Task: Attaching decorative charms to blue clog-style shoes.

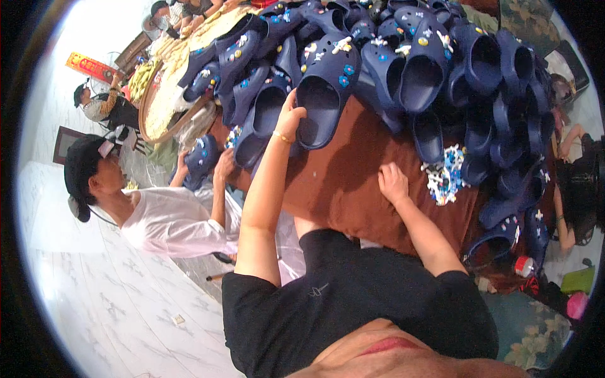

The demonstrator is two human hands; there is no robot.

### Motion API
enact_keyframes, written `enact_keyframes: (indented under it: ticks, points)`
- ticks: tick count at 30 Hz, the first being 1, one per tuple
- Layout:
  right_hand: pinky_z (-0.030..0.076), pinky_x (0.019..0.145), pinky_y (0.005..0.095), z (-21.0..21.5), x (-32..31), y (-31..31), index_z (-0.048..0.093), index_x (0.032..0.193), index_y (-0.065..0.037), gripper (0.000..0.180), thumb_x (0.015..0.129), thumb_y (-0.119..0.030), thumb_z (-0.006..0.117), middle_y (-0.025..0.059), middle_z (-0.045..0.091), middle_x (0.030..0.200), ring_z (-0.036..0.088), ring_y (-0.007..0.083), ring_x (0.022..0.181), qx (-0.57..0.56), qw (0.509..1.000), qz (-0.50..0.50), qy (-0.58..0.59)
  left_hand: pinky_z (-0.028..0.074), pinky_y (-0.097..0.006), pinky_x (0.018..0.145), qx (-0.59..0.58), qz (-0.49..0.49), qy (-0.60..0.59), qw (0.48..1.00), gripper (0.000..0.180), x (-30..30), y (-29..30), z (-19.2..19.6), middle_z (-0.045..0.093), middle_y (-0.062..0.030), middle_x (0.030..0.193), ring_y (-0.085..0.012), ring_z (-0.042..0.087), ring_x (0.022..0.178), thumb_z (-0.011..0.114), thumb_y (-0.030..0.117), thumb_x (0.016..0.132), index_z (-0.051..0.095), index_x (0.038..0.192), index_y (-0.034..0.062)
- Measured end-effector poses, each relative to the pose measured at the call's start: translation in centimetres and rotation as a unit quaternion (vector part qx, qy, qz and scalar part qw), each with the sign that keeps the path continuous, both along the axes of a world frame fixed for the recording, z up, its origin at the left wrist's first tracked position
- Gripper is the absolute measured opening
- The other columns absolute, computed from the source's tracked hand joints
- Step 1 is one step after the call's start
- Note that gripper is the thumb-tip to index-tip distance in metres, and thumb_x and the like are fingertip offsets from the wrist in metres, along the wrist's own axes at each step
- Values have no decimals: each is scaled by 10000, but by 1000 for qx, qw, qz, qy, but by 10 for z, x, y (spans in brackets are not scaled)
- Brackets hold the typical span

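At left, a capped co-worker (167, 217) handles a navy clog (203, 156). My left hand (292, 120) grips a charm-studded clog (329, 79) by its heel, before the heaped clogs (423, 69). My right hand (394, 183) rests palm-down on the brown-covered table (350, 205), fingers bent; I can't tell how closed. Just beyond lie loose charms (446, 176).

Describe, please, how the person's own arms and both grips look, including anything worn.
The left arm and right arm are bare below short, loose black sleeves. A thin gold-coloured bracelet circles the left wrist; none shows on the right. The left grip and right grip wear no gloves. No cables show on either arm.
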State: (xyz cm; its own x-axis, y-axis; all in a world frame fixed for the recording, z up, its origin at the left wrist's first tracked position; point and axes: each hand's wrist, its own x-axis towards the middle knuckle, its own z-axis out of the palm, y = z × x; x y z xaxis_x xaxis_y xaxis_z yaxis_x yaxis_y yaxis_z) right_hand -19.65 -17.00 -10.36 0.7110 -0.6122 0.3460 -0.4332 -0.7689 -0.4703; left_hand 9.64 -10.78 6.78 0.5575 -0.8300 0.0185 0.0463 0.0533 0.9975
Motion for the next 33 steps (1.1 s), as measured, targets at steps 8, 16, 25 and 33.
enact_keyframes:
  ticks: [8, 16, 25, 33]
  points:
    - [469, 704, 395, -8, 9, -10, 490, 953, -62, 235, 748, -155, 558, 126, 486, 933, 527, 309, 880, -19, 1000, 7, -13, 445, -260, 759, 82, -54, 112, 989, 621, -78, 100, -70, 553, -67, 1011, -191, 553, 874, 417, -58, 591, 410, 1208, 7]
    - [452, 735, 391, 17, -39, -3, 564, 879, -86, 132, 758, -120, 525, 116, 533, 902, 539, 310, 854, 85, 996, -15, -28, 371, -389, 876, 153, 160, -427, 877, 374, -133, 147, -138, 500, -187, 1029, -329, 468, 1000, 546, 31, 708, 498, 1078, 1]
    - [435, 751, 408, 14, -98, -58, 557, 925, -58, 249, 716, -184, 604, 137, 542, 930, 517, 315, 890, -43, 969, -224, 98, 395, -398, 855, 112, 42, -447, 887, 301, -170, 132, -121, 548, -174, 982, -339, 497, 967, 495, 18, 713, 549, 1010, 19]
    - [435, 733, 428, 26, -95, -65, 572, 857, -48, 172, 792, -197, 517, 141, 577, 866, 545, 319, 849, -53, 954, -229, 187, 388, -431, 751, 220, -102, -548, 800, 151, -171, 103, -145, 532, -144, 829, -320, 499, 850, 536, 128, 670, 528, 790, 37]
